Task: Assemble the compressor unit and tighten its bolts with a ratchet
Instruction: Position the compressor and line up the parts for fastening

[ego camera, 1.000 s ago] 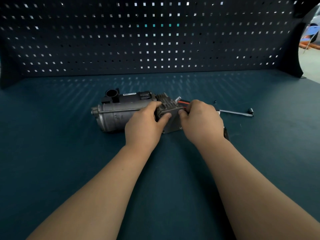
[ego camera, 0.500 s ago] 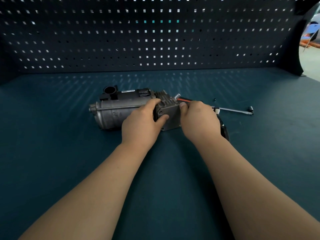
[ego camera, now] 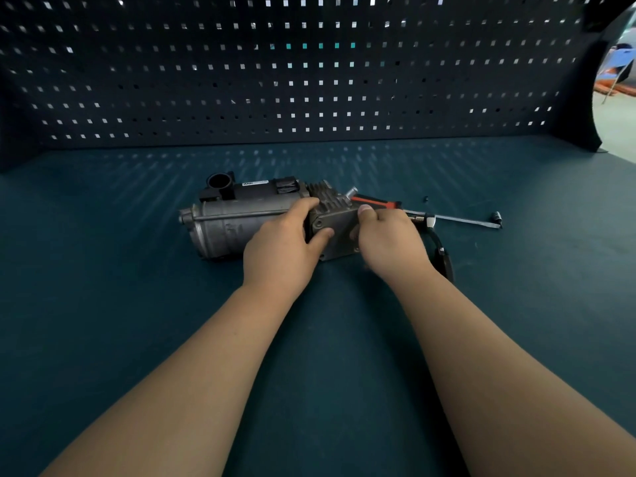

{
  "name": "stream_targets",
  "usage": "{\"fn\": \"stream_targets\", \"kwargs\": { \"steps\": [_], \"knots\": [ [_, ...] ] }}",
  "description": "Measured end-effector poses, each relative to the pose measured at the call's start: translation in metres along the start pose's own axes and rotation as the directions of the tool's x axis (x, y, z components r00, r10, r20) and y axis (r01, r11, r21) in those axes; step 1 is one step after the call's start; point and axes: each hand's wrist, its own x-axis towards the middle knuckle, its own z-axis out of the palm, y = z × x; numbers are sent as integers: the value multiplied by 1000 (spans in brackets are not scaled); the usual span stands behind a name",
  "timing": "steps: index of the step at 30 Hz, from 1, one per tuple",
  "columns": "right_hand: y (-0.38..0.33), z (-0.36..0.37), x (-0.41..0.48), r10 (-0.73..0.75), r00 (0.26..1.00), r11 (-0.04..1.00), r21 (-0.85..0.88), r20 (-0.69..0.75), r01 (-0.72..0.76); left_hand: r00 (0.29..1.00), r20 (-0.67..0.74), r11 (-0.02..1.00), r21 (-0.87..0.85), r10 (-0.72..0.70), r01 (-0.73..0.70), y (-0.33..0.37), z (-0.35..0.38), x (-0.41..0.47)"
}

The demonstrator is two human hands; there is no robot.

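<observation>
A grey compressor unit (ego camera: 227,225) lies on its side on the dark teal bench, with a black top block and a finned head. At its right end sits a grey square cover plate (ego camera: 339,228). My left hand (ego camera: 282,246) grips the plate's left edge, thumb on its face. My right hand (ego camera: 389,242) holds the plate's right edge, thumb on its upper corner. Behind my right hand lies a ratchet with a red-and-black handle (ego camera: 373,202) and a long metal shaft (ego camera: 461,220) pointing right.
A small dark bolt (ego camera: 425,199) lies loose on the bench beyond the ratchet. A black curved cable or strap (ego camera: 442,251) lies by my right wrist. A perforated dark panel (ego camera: 309,74) walls off the back of the bench.
Both hands stayed on the cover plate with small shifts of the fingers. The compressor sits slightly higher and further left in view as my head moved.
</observation>
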Motion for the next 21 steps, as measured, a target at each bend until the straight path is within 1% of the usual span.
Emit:
{"fn": "stream_targets", "kwargs": {
  "steps": [1,2,3,4,5,6,7,8,9,10,11,13,15,18,21],
  "knots": [
    [-1,-3,-2,-6,1000,1000,-27,4,6,1000,7,1000,-25,2,-2,1,-1,0],
    [-1,-7,-5,-46,999,994,-103,-14,44,1000,10,996,-86,-8,9,1,-2,-2],
    [0,-11,-10,-114,993,977,-187,-43,104,999,5,982,-185,-49,50,1,-4,-4],
    [0,-14,-17,-196,979,953,-247,-58,176,991,17,933,-333,-136,134,4,-6,-7],
    [0,-15,-25,-278,959,928,-270,-49,255,958,81,811,-517,-274,276,7,-8,-9],
    [-1,-14,-33,-347,938,907,-259,-7,333,877,226,578,-678,-425,455,12,-9,-11],
    [-3,-11,-39,-399,915,884,-239,62,402,757,420,276,-751,-501,600,18,-12,-13],
    [-5,-7,-45,-432,891,860,-234,140,454,645,573,30,-736,-505,676,24,-14,-14],
    [-6,-3,-48,-452,868,833,-250,206,493,570,663,-106,-692,-486,714,28,-16,-14],
    [-7,-1,-49,-463,852,806,-284,244,519,523,716,-161,-648,-463,744,32,-17,-15],
    [-9,1,-49,-475,842,777,-329,254,537,494,753,-184,-611,-434,770,34,-19,-15],
    [-10,1,-47,-499,822,712,-412,273,569,458,800,-186,-555,-389,811,36,-22,-16],
    [-10,0,-47,-471,819,675,-464,328,574,434,828,-183,-517,-356,836,39,-24,-18],
    [-10,-4,-46,-398,834,700,-461,382,545,422,842,-187,-499,-336,846,42,-26,-20],
    [-9,-13,-45,-368,839,742,-418,401,525,411,847,-156,-481,-337,863,43,-27,-19]
  ]
}}
